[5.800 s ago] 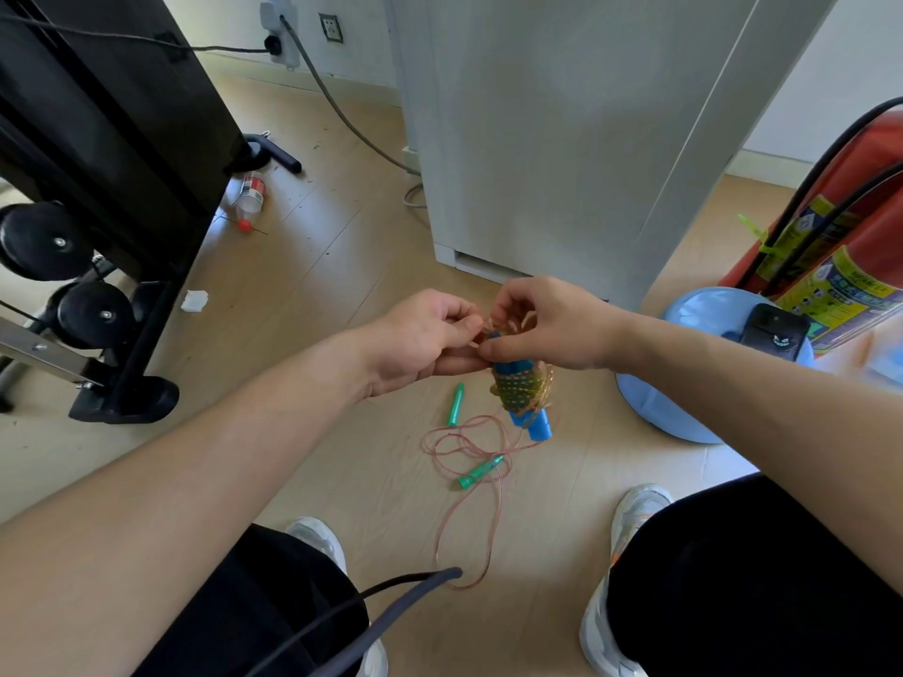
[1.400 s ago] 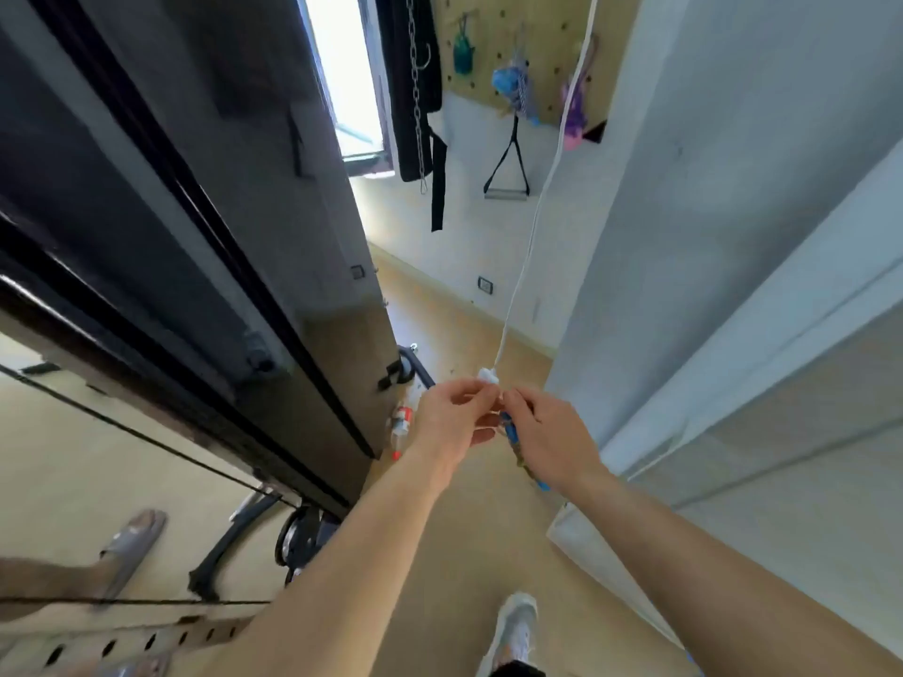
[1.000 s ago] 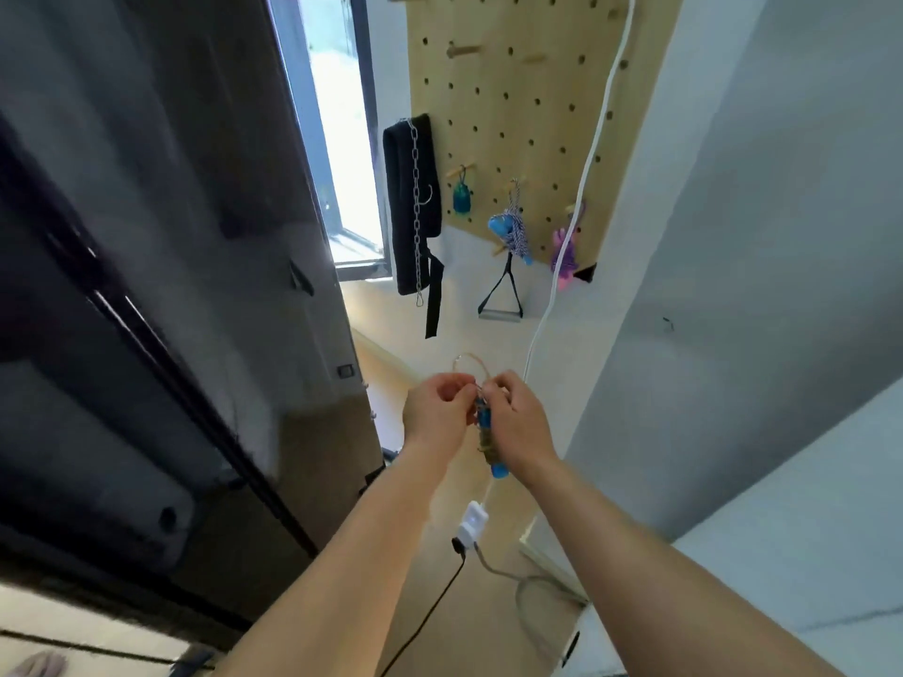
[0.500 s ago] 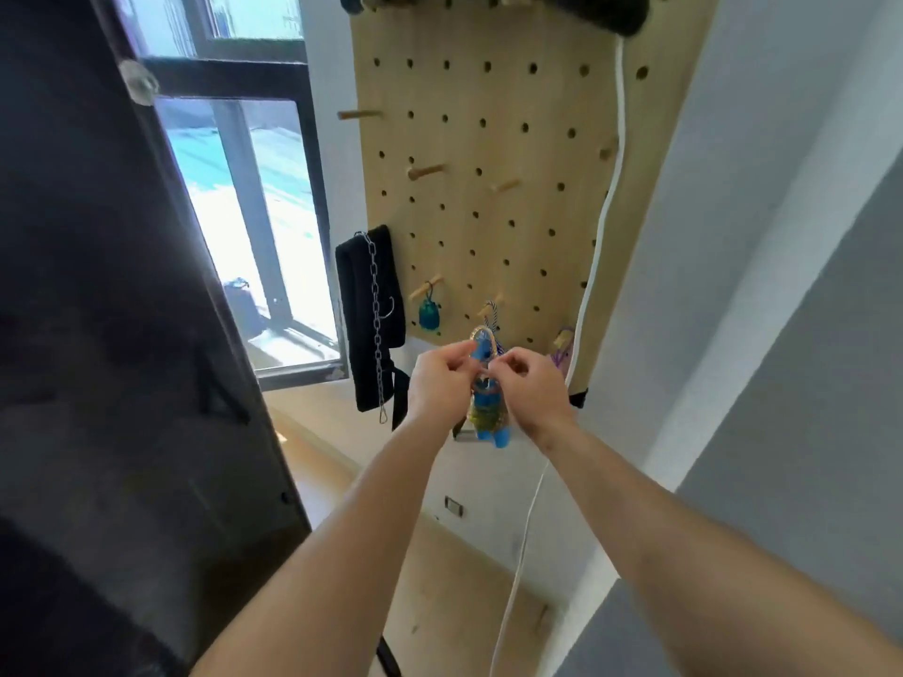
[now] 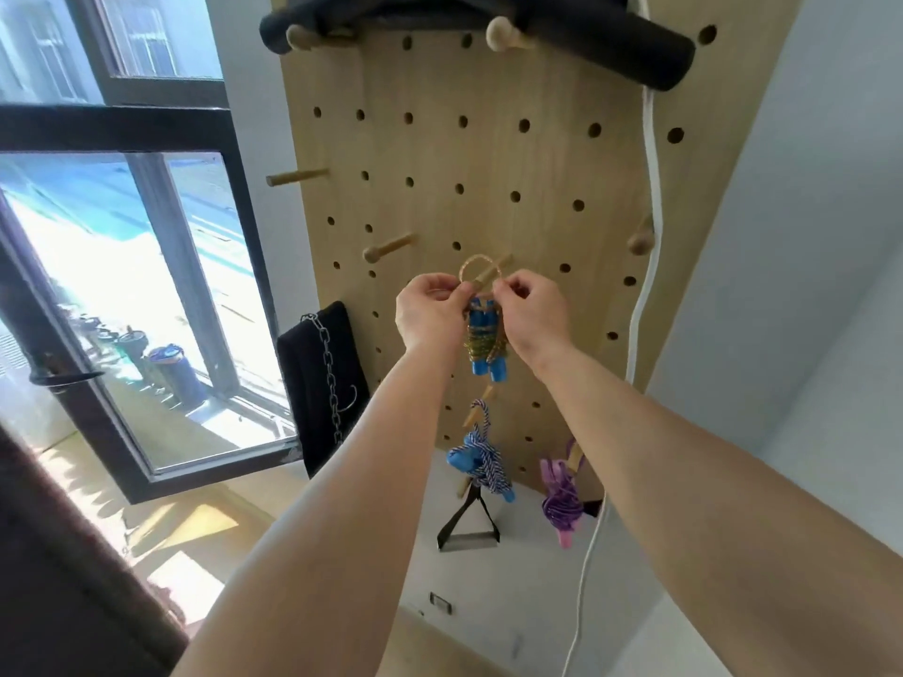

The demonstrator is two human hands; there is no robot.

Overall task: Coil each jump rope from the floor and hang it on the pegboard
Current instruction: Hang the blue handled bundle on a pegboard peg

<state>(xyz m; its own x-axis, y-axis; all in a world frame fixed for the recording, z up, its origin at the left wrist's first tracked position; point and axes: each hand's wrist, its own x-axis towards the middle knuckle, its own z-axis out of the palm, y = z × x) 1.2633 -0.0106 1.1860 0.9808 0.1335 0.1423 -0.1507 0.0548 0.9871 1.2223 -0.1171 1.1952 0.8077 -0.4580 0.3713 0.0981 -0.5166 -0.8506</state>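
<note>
Since the loop is at the peg, stage: I judge this the hanging step, late in this rope's turn.
Rope: coiled jump rope (image 5: pixel 483 340), blue handles wrapped in cord, centre of frame, dangling between both hands in front of the pegboard (image 5: pixel 488 163).
Loop: small cord loop (image 5: pixel 471 262) held up above the bundle. The end of a peg (image 5: pixel 490 274) shows through it. Seated or not, I can't tell.
Left hand (image 5: pixel 430 310): fingers curled, pinching the loop's left side.
Right hand (image 5: pixel 532 310): fingers curled, pinching the right side.
Done: blue-white rope (image 5: pixel 481 456) and purple rope (image 5: pixel 562 498) already hang on pegs, lower centre.
Left: push the loop fully on, let go. Whether more ropes wait on the floor I can't tell, that spot is out of view.
</note>
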